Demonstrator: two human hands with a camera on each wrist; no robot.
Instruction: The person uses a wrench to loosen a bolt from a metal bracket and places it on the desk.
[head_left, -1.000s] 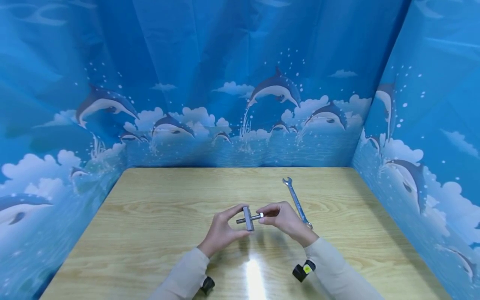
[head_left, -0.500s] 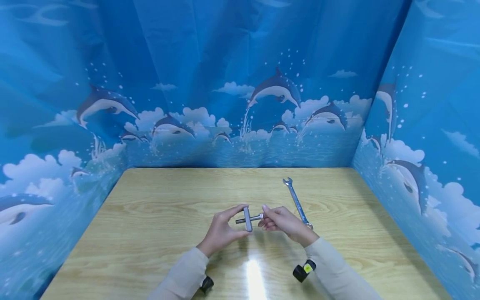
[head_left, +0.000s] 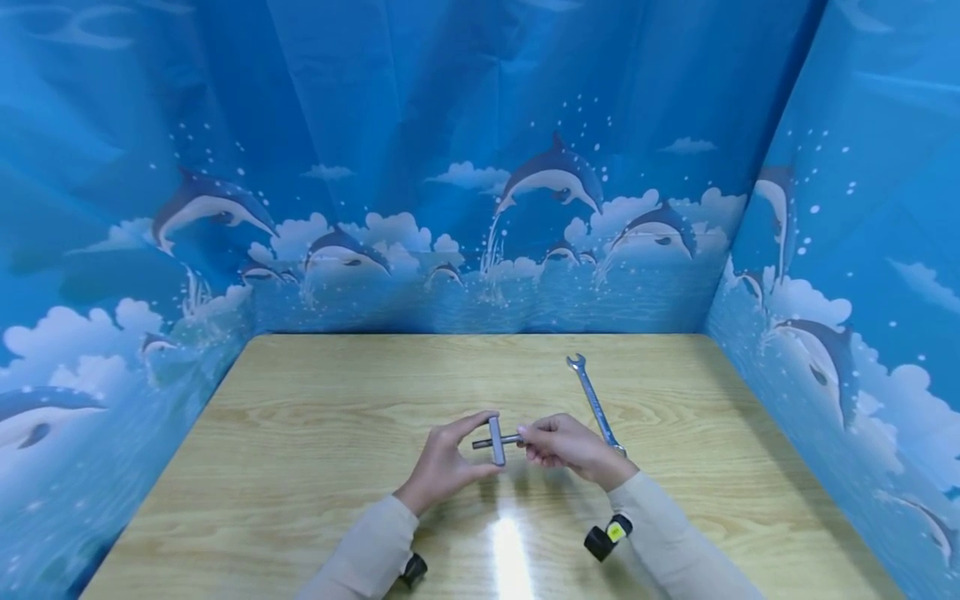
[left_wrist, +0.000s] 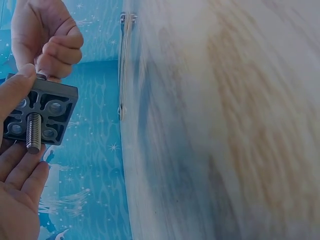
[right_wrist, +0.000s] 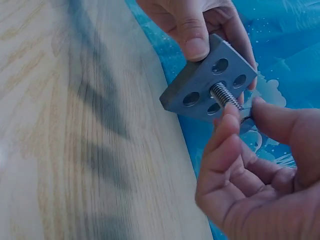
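My left hand [head_left: 444, 462] grips a square grey metal plate [right_wrist: 205, 80] by its edges, thumb on one side and fingers on the other. In the right wrist view the plate shows several round holes at its corners. A threaded bolt [left_wrist: 33, 132] runs through the plate's middle, its tip sticking out on the ribbed side in the left wrist view. With thumb and fingertips, my right hand [head_left: 572, 448] pinches the bolt's head on the opposite side. A stretch of thread shows between head and plate. Both hands hold the pieces above the table.
A combination wrench [head_left: 595, 402] lies on the wood-grain table [head_left: 322, 392], just beyond my right hand, its open end pointing away. Blue curtains with dolphins [head_left: 551, 175] stand along the table's back and sides. Black wrist cameras [head_left: 600, 543] sit at both sleeves.
My right hand's thumb and fingers have shifted their hold around the bolt's head, opening a little and then pinching again. My left hand and the plate have stayed nearly in place.
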